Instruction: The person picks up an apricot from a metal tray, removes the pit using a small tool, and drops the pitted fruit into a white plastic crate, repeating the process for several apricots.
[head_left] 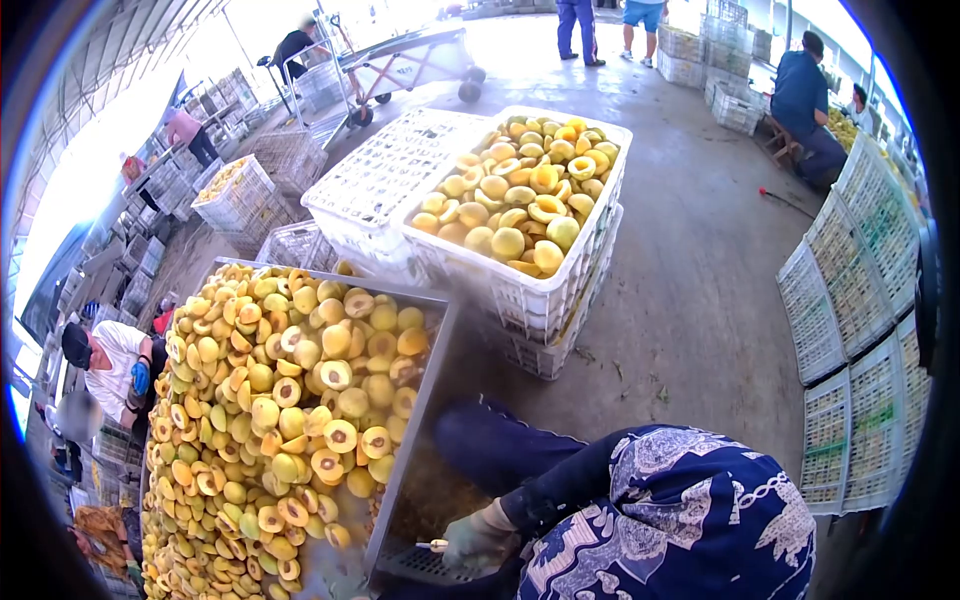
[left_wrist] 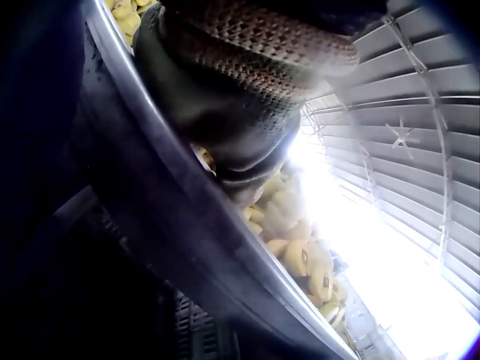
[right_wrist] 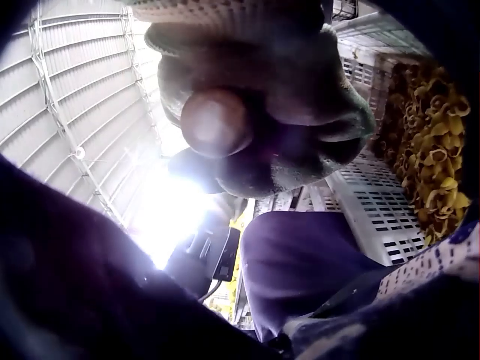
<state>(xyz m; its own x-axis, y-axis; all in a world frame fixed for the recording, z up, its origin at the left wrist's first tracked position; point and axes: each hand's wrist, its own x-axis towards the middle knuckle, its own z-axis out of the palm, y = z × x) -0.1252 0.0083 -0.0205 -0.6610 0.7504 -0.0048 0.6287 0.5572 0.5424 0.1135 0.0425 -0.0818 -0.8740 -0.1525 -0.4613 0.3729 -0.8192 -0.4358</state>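
Note:
A metal tray point(head_left: 412, 435) holds a heap of halved yellow stone fruit point(head_left: 290, 390), some cut faces showing brown pits. My gloved right hand point(head_left: 480, 540) is low beside the tray's right edge. It grips a small tool point(right_wrist: 216, 124) whose rounded handle end pokes out of the fist; a pale end shows past the fingers in the head view. Under that hand is a dark perforated crate point(head_left: 425, 565). In the left wrist view my gloved left hand point(left_wrist: 225, 97) reaches over the tray rim among the fruit. I cannot tell whether it holds a piece, as its fingertips are hidden.
Beyond the tray stands a white crate point(head_left: 540, 300) full of halved fruit, stacked on another. Beside it is a slatted white crate top point(head_left: 400, 160). More crates point(head_left: 850, 260) line the right side. Several people work around, one in a white shirt point(head_left: 118, 365) at the left.

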